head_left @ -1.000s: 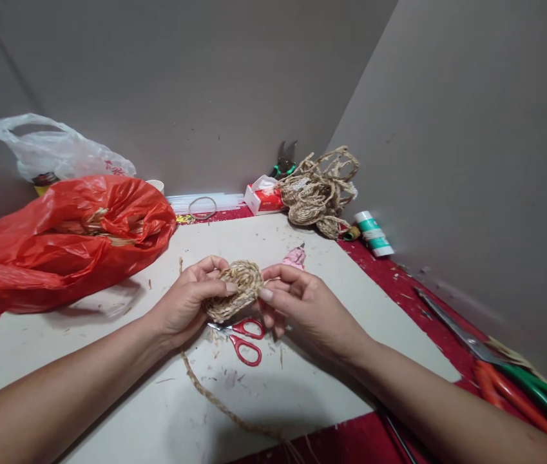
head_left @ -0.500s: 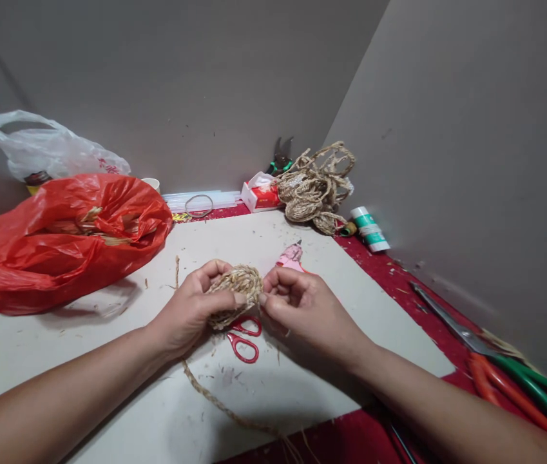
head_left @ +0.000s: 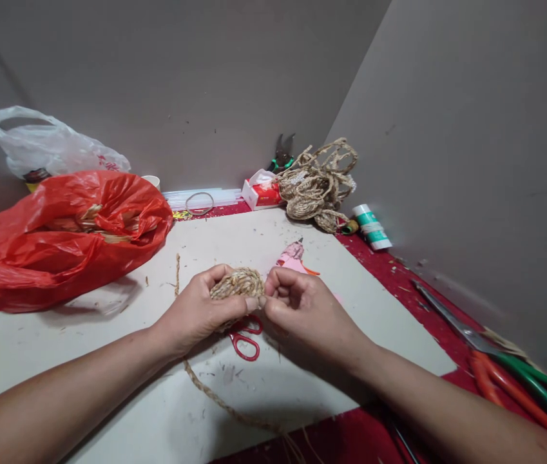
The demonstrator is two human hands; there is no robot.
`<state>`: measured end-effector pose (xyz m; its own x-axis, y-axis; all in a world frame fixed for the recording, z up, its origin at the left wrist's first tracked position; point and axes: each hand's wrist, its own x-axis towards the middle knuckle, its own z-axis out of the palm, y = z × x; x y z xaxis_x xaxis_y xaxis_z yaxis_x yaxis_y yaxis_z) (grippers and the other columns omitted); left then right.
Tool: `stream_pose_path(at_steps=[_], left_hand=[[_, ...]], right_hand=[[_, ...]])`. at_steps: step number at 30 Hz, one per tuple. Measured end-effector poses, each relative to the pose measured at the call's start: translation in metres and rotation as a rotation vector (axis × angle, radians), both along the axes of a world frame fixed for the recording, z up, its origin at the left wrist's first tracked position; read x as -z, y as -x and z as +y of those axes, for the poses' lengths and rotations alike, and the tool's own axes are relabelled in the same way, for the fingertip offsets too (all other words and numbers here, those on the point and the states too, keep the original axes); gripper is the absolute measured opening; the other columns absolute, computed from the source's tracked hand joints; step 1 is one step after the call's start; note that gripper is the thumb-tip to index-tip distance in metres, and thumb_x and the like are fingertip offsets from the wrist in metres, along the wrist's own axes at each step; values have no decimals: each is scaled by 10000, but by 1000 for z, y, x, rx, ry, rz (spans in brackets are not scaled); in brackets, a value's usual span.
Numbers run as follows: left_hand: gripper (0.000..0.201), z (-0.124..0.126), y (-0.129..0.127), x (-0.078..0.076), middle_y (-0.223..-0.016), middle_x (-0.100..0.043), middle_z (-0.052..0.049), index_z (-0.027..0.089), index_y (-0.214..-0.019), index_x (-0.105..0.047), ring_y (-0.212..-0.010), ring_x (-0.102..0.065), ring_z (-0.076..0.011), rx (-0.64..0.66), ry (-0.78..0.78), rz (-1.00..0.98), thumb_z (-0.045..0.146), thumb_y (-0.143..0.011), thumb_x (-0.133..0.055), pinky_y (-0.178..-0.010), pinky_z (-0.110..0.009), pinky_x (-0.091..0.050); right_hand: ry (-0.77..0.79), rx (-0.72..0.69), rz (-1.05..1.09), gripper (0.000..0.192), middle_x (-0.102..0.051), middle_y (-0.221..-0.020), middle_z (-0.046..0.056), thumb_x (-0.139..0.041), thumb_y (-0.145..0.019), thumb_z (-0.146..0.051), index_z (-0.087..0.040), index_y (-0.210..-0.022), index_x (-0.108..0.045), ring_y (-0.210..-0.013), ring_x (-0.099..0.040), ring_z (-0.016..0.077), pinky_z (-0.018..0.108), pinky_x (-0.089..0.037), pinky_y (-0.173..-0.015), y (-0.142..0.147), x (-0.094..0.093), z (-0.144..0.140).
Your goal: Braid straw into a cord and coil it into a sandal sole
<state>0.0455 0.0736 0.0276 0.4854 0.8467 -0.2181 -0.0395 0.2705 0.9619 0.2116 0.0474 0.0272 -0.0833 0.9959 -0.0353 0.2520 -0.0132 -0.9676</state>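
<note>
A coiled piece of braided straw rope (head_left: 238, 283) is gripped in my left hand (head_left: 200, 306), thumb along its near side and fingers behind. My right hand (head_left: 297, 299) is closed in a pinch at the coil's right edge; what its fingertips hold is too small to make out. From beneath my left hand a loose length of braided rope (head_left: 220, 403) runs across the white board to its near edge. Red-handled scissors (head_left: 245, 346) lie on the board just under the coil, their blades hidden. Behind my right hand rests a pink glue gun (head_left: 292, 256), partly covered.
A red plastic bag (head_left: 75, 245) with straw sits at left, a clear bag (head_left: 55, 145) behind it. At the back are glue sticks (head_left: 225, 196), a small red-and-white box (head_left: 261, 192), pruners (head_left: 283, 151) and a rope bundle (head_left: 316, 187). Large shears (head_left: 476, 341) lie at right.
My left thumb has slid right, toward the coil's edge and my right fingertips. The coil has tilted slightly, and its lower part is now more covered. My right hand stays nearly in place.
</note>
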Motion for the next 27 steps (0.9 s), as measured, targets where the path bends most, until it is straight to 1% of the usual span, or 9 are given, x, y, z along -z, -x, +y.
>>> stream_pose_path(at_steps=[8, 16, 22, 27], left_hand=[[233, 1, 0, 2, -742, -625, -11, 144, -850, -600, -613, -527, -86, -4, -2, 5, 214, -674, -735, -587, -209, -406], [203, 0, 0, -1, -680, -571, 24, 135, -810, -573, -568, -471, -58, 20, -18, 9, 204, -682, -714, -551, -192, -372], [212, 0, 1, -1, -732, -585, 3, 133, -858, -580, -606, -496, -75, 41, -15, 1, 222, -701, -691, -569, -206, -384], [220, 0, 0, -1, -672, -564, 23, 135, -797, -569, -558, -459, -55, 26, -50, 45, 248, -689, -724, -535, -190, -363]], right_hand=[[37, -25, 51, 75, -413, -488, -89, -485, -619, -136, -201, -616, -448, -442, -357, 56, 197, -270, -441, 0, 2, 0], [64, -42, 47, 79, -428, -464, -85, -490, -616, -151, -204, -596, -435, -424, -368, 59, 202, -257, -441, 0, 0, -1], [84, -44, 66, 95, -437, -451, -84, -494, -626, -145, -207, -591, -431, -401, -373, 60, 206, -245, -433, 1, 1, -1], [105, -56, 87, 87, -434, -447, -89, -494, -623, -147, -206, -603, -433, -396, -375, 56, 199, -228, -424, -1, 4, 0]])
